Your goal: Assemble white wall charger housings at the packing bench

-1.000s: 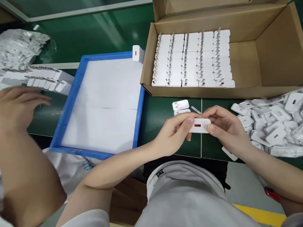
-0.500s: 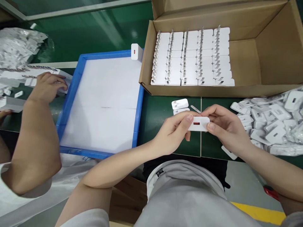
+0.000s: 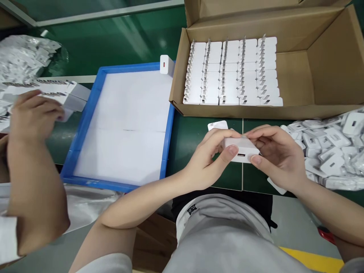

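Observation:
Between my two hands is a white USB charger, its port face tilted down toward me. My left hand grips its left end, thumb on the port face and fingers over the top. At the right end, the thumb and fingertips of my right hand pinch the same charger. Just behind my left hand lies a white charger piece, partly covered by the fingers. Another flat white piece rests at the table's front edge, below my right hand.
A cardboard box holds rows of white chargers, prongs up. Left of it lies a blue-rimmed tray with a white charger at its corner. Loose white parts pile at right. A co-worker's hand is over chargers at left.
The charger in my hands has tipped, so its top face now shows above the port face. The co-worker's hand has moved left, away from the tray.

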Motion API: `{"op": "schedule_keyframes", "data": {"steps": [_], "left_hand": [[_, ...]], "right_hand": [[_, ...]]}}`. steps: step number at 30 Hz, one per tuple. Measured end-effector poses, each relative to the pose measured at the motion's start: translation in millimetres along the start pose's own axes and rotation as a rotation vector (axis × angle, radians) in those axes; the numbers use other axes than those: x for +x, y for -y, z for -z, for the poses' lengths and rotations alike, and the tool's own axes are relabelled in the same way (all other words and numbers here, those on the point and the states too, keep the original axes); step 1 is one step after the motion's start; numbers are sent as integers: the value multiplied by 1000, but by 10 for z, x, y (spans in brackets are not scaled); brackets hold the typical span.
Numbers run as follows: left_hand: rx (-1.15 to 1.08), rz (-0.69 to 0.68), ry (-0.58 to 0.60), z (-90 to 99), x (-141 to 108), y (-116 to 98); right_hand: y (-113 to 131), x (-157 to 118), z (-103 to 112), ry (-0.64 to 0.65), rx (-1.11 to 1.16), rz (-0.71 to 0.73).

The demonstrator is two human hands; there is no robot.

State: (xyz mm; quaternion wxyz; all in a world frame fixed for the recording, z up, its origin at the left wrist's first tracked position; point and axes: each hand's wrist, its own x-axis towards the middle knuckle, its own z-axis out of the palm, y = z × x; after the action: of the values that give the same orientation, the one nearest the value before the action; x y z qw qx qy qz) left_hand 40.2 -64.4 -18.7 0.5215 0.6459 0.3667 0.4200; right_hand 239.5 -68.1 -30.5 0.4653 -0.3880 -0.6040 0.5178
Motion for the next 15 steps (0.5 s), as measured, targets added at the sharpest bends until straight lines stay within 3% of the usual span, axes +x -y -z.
{"op": "schedule_keyframes", "data": {"steps": [15], "left_hand": [[59,-15,-16,10,16,-33]], "right_hand": [[-8,-3,0,-13,-7,-11]]}}
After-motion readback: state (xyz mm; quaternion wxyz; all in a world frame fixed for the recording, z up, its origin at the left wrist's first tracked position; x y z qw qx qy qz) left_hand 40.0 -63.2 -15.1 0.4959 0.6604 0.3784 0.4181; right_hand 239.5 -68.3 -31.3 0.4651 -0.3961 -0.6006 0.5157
